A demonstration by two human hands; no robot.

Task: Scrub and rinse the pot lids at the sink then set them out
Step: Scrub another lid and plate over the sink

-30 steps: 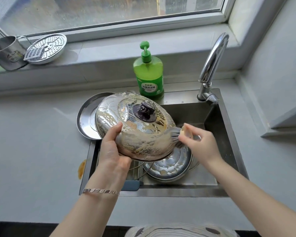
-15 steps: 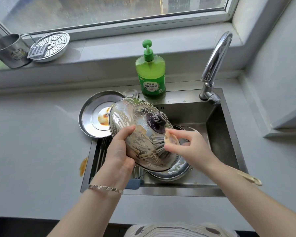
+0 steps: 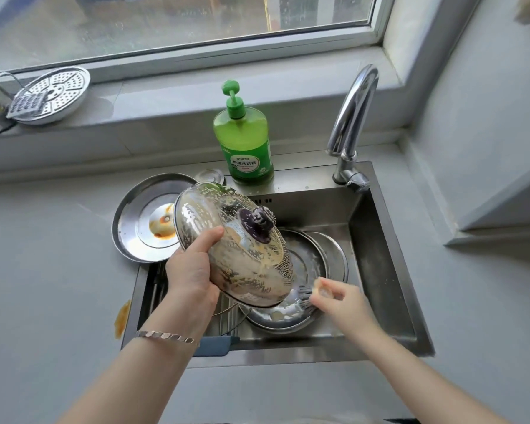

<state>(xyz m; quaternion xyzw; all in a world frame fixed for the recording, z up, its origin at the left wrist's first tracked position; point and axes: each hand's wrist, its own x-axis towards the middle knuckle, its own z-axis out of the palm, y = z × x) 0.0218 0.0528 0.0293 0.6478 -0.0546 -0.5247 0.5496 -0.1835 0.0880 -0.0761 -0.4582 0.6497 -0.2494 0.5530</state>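
The left hand (image 3: 193, 270) grips the soapy pot lid (image 3: 242, 249) by its rim, tilted above the sink (image 3: 380, 255) so suds drip inside. Its lower edge faces the right hand (image 3: 340, 298), whose fingers pinch what looks like 1 bristle brush (image 3: 303, 296).

A single head-worn, wide-angle camera looks forward and steeply down from above the sink (image 3: 377, 255), near enough that the basin fills the middle of the frame. Both forearms enter from the bottom edge, and the left hand (image 3: 190, 276) and right hand (image 3: 340, 301) sit near the centre. The window (image 3: 166, 22) runs along the top, bowed by the lens. Grey tabletop (image 3: 43, 270) spreads to either side.
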